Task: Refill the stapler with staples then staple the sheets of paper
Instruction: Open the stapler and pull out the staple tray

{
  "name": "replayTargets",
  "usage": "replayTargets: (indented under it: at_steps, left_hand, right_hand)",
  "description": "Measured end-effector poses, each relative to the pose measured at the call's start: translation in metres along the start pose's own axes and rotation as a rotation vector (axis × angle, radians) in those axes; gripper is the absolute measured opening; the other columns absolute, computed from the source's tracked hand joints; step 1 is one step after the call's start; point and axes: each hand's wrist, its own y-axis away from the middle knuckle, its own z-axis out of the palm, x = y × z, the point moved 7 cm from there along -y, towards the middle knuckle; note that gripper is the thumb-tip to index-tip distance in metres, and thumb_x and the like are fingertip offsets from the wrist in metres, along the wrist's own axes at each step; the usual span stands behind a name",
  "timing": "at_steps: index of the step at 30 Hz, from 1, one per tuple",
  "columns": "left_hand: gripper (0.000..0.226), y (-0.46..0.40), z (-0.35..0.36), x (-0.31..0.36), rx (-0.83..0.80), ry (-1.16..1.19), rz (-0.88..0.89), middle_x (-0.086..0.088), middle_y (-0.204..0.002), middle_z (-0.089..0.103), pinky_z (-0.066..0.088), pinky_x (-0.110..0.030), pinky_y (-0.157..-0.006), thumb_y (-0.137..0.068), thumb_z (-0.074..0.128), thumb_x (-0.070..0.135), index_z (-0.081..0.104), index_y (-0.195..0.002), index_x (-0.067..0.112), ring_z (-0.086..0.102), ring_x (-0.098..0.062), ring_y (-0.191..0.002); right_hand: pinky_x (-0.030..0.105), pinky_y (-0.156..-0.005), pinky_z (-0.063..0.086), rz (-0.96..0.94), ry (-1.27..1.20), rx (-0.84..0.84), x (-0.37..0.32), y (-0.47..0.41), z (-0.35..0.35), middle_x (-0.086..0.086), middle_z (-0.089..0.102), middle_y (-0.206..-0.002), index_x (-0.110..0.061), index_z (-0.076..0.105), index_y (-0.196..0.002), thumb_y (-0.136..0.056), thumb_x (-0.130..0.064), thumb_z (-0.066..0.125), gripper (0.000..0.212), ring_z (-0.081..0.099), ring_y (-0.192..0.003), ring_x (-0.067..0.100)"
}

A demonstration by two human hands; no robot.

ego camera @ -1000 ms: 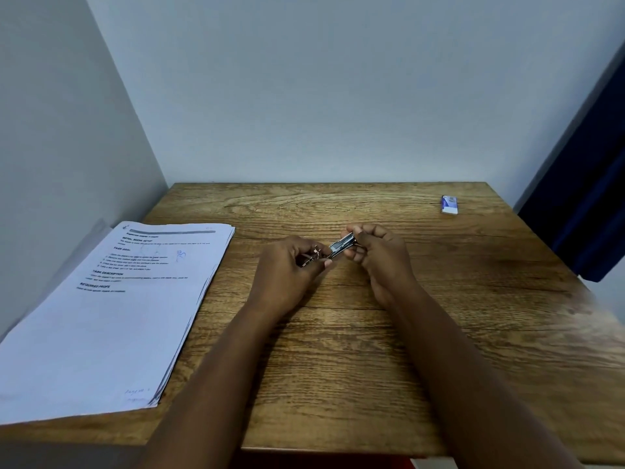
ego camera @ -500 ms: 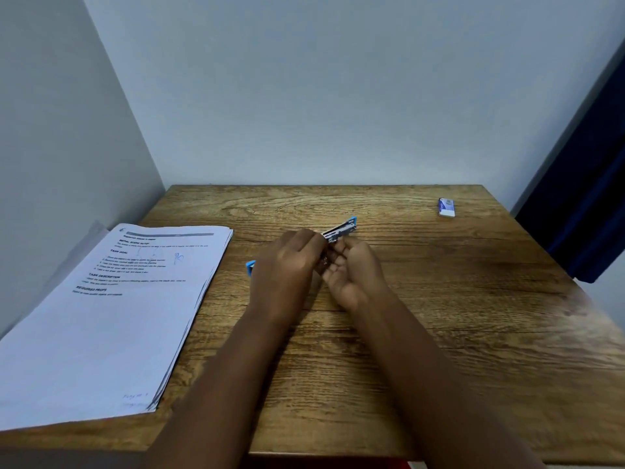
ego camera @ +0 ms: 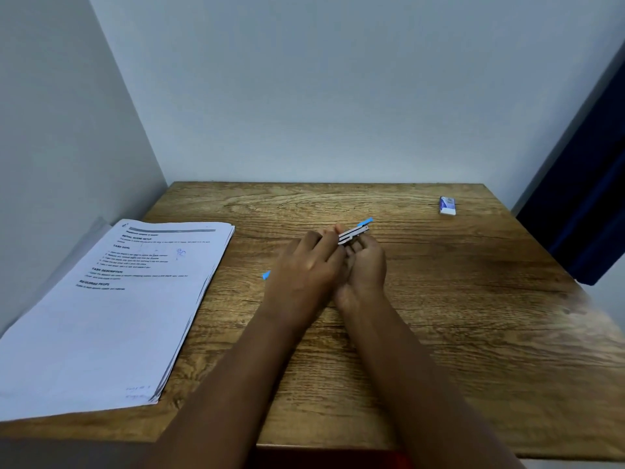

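- Both hands meet over the middle of the wooden table [ego camera: 439,333], closed around one stapler [ego camera: 353,234].
- Stapler: metal magazine rail with a blue tip sticks out past the fingers toward 1 o'clock; a second blue end [ego camera: 266,275] shows at the left hand's 8 o'clock side. Whether that blue end belongs to the same stapler cannot be told, since the hand covers the stretch between them.
- Left hand [ego camera: 304,269]: back of hand up, fingers curled down over the stapler's body and gripping it; fingertips lie against the rail.
- Right hand [ego camera: 363,265]: palm turned partly up beneath the rail, fingers curled in, cupping and holding the stapler from below. The two hands touch each other.
- No staples can be made out in the rail; too small to tell.
- Stack of printed paper sheets [ego camera: 111,316]: lies flat at 9 o'clock from the hands, well apart from them, near corner overhanging the table's front edge.
- Small white and blue box [ego camera: 447,205]: at 2 o'clock, near the far right corner, well apart from the hands.
- Pale wall behind; dark blue curtain [ego camera: 588,184] at 3 o'clock.
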Motion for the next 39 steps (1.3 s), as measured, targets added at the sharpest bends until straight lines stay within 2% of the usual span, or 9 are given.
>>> replayTargets:
  at_steps: [7, 11, 13, 16, 19, 23, 31, 36, 39]
  left_hand:
    - [0.03, -0.002, 0.009, 0.0, -0.038, 0.005, -0.049, -0.01, -0.093, 0.07, 0.051, -0.036, -0.057, -0.071, 0.08, 0.007, 0.073, -0.099, 0.004, 0.066, -0.029, -0.077]
    - [0.04, 0.003, 0.014, -0.013, -0.027, 0.119, -0.201, -0.01, -0.094, 0.068, 0.049, -0.036, -0.052, -0.073, 0.08, 0.01, 0.072, -0.112, 0.005, 0.064, -0.029, -0.076]
    - [0.032, 0.004, 0.014, -0.02, -0.005, 0.203, -0.243, -0.012, -0.092, 0.068, 0.051, -0.035, -0.051, -0.079, 0.07, 0.012, 0.073, -0.11, 0.005, 0.065, -0.03, -0.075]
    - [0.032, 0.003, 0.01, -0.028, 0.023, 0.34, -0.304, -0.011, -0.088, 0.07, 0.05, -0.034, -0.052, -0.085, 0.052, 0.018, 0.073, -0.106, 0.005, 0.066, -0.031, -0.07]
    - [0.019, 0.005, 0.008, -0.033, 0.038, 0.416, -0.349, -0.008, -0.085, 0.07, 0.05, -0.035, -0.052, -0.085, 0.059, 0.009, 0.072, -0.099, 0.007, 0.065, -0.028, -0.068]
    - [0.015, 0.007, 0.008, -0.035, 0.029, 0.454, -0.396, -0.006, -0.083, 0.07, 0.05, -0.039, -0.053, -0.082, 0.058, 0.01, 0.068, -0.092, 0.006, 0.063, -0.026, -0.068]
    - [0.017, 0.002, 0.007, -0.026, 0.028, 0.304, -0.285, -0.013, -0.081, 0.068, 0.051, -0.037, -0.05, -0.084, 0.06, 0.008, 0.073, -0.092, 0.001, 0.065, -0.034, -0.069]
    - [0.022, 0.0, 0.005, -0.016, 0.069, 0.155, -0.081, -0.012, -0.088, 0.07, 0.054, -0.039, -0.062, -0.085, 0.058, 0.012, 0.073, -0.096, 0.001, 0.067, -0.031, -0.077]
    - [0.017, -0.001, 0.005, -0.009, 0.081, 0.056, 0.019, -0.011, -0.087, 0.071, 0.053, -0.04, -0.062, -0.085, 0.059, 0.011, 0.073, -0.089, 0.003, 0.067, -0.03, -0.078]
  right_hand:
    - [0.029, -0.084, 0.047, 0.064, 0.009, -0.083, 0.005, -0.001, 0.005, 0.004, 0.061, -0.079, -0.011, 0.063, -0.086, -0.099, -0.019, 0.044, 0.025, 0.06, -0.077, 0.017]
    - [0.022, -0.061, 0.057, 0.016, 0.033, -0.055, 0.002, 0.0, 0.003, 0.004, 0.072, -0.071, -0.005, 0.067, -0.093, -0.101, -0.019, 0.044, 0.028, 0.07, -0.066, 0.012]
    - [0.022, -0.061, 0.058, 0.003, 0.015, -0.056, 0.0, 0.001, 0.003, 0.008, 0.072, -0.08, -0.003, 0.066, -0.094, -0.103, -0.018, 0.042, 0.03, 0.07, -0.069, 0.012]
    - [0.025, -0.071, 0.057, -0.016, -0.028, -0.065, -0.003, 0.001, 0.001, 0.012, 0.066, -0.088, 0.0, 0.063, -0.095, -0.099, -0.007, 0.041, 0.023, 0.067, -0.076, 0.016]
    - [0.027, -0.076, 0.055, -0.018, -0.001, -0.068, -0.004, 0.001, 0.0, 0.014, 0.064, -0.086, 0.001, 0.06, -0.097, -0.095, -0.002, 0.043, 0.018, 0.064, -0.079, 0.019]
    - [0.025, -0.068, 0.057, -0.032, 0.027, -0.054, -0.004, 0.002, -0.001, 0.012, 0.066, -0.077, 0.0, 0.062, -0.089, -0.093, 0.0, 0.043, 0.019, 0.065, -0.072, 0.019]
    - [0.023, -0.059, 0.057, -0.045, 0.002, -0.051, -0.002, 0.002, -0.002, 0.011, 0.071, -0.075, 0.0, 0.064, -0.09, -0.094, -0.001, 0.041, 0.023, 0.07, -0.066, 0.015]
    - [0.025, -0.076, 0.051, -0.027, 0.051, -0.065, -0.001, 0.002, 0.001, 0.009, 0.069, -0.096, 0.0, 0.066, -0.111, -0.097, -0.012, 0.036, 0.035, 0.065, -0.085, 0.015]
    - [0.021, -0.072, 0.05, 0.004, 0.042, -0.058, 0.001, 0.004, 0.001, 0.007, 0.066, -0.095, 0.0, 0.065, -0.116, -0.097, -0.013, 0.035, 0.038, 0.063, -0.083, 0.013]
